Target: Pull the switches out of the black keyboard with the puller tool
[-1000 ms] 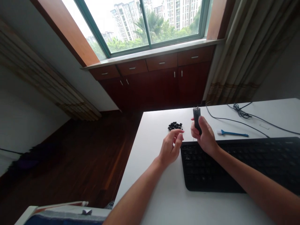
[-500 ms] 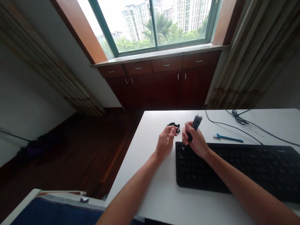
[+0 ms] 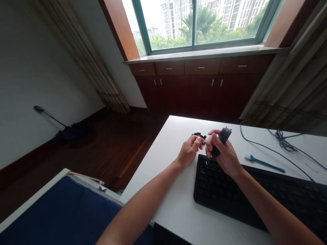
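In my right hand (image 3: 222, 149) is a black keycap puller (image 3: 221, 140), gripped by its handle and tilted. Its thin wire end points down over the upper left corner of the black keyboard (image 3: 224, 190). My left hand (image 3: 190, 148) rests on the table just left of the keyboard, its thumb and fingers curled together beside a small pile of black keycaps (image 3: 200, 135). Whatever lies between those fingertips is too small to make out. Part of the keyboard is covered by my right hand and forearm.
A blue brush (image 3: 267, 163) with pale bristles lies behind the keyboard on the white table (image 3: 176, 207). Near it are a thin black cable (image 3: 270, 151), a bundled cord (image 3: 286, 141) and a bent pale wire (image 3: 311, 167). A blue padded surface (image 3: 63, 211) stands at lower left.
The view has swung left, so the scene sits further right and slightly rotated. My right hand has tilted a little with the puller; my left stays near the keycaps.
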`<state>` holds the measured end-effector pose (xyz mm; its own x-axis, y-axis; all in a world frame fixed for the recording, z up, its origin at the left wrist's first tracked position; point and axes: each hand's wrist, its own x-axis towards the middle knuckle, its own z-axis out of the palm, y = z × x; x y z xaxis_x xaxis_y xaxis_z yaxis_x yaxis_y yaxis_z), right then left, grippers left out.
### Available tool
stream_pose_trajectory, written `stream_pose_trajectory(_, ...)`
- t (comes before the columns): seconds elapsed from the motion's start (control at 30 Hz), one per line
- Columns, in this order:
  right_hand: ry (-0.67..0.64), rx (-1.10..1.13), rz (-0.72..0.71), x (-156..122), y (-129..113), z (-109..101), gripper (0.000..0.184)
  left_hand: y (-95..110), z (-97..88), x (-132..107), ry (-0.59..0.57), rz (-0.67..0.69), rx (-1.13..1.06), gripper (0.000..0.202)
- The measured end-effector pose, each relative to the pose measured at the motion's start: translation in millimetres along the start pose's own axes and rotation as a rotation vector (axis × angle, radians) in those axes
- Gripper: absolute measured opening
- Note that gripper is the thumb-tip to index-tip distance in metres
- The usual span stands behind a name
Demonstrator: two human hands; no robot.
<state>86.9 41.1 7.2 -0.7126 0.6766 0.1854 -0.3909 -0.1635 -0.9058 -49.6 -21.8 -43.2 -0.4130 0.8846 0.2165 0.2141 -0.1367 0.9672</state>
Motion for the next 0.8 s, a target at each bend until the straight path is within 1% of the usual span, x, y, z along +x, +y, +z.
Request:
stream_pose_trajectory(0.07, 0.002, -0.022, 0.000, 0, -8, 5, 0.024, 0, 1.0, 0, -0.035, 0.001, -0.040, 0.036)
stream_pose_trajectory(0.17, 0.075, -0.009, 0.016, 1, -14, 11, 0.020, 0, 2.1, 0, -0.065, -0.014, -0.099, 0.035)
stream_pose_trajectory(0.27, 0.156, 0.035, 0.080, 2, -13, 11, 0.040, 1, 2.4, -1, -0.078, -0.032, -0.115, 0.037)
stream_pose_trajectory(0.3, 0.175, 0.052, 0.102, 2, -12, 11, 0.044, 1, 2.5, -1, -0.081, -0.035, -0.115, 0.037)
stream_pose_trajectory(0.37, 0.205, 0.076, 0.119, 2, -11, 9, 0.044, 2, 2.4, -2, -0.084, -0.040, -0.117, 0.037)
stream_pose_trajectory(0.47, 0.232, 0.059, 0.084, 2, -10, 8, 0.041, 2, 2.5, -2, -0.081, -0.045, -0.125, 0.037)
stream_pose_trajectory(0.57, 0.215, 0.020, 0.039, 1, -8, 11, 0.033, 1, 2.7, -2, -0.093, -0.044, -0.119, 0.037)
stream_pose_trajectory(0.67, 0.151, -0.010, 0.027, 0, -6, 14, 0.019, 1, 2.6, -2, -0.093, -0.036, -0.108, 0.036)
stream_pose_trajectory(0.8, 0.046, -0.086, -0.002, -3, -2, 14, 0.014, 2, 1.7, -2, -0.089, -0.053, -0.106, 0.037)
